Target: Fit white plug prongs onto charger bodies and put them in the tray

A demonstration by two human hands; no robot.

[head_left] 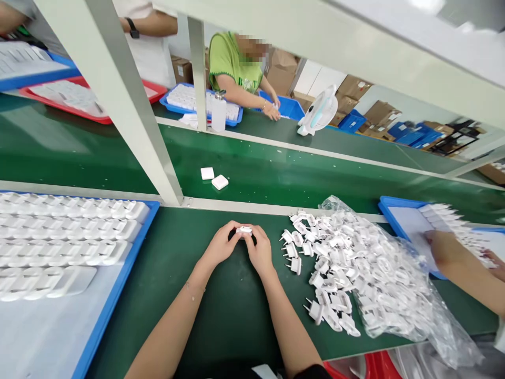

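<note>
My left hand (221,244) and my right hand (259,250) meet over the green mat, fingers pinched together on one small white plug part (244,230). Just right of my right hand lies a heap of white plug parts (335,273) with metal prongs, spilling from a clear plastic bag (398,300). At my left a blue tray (118,287) holds rows of white adapter shells (67,231).
Two white square pieces (214,178) lie on the green conveyor belt (276,173) beyond a white frame post (130,105). A co-worker's hand (447,250) reaches into a blue tray (390,208) at right. Across the belt, another person (236,68) works at blue trays beside a bottle (218,111) and fan (319,111).
</note>
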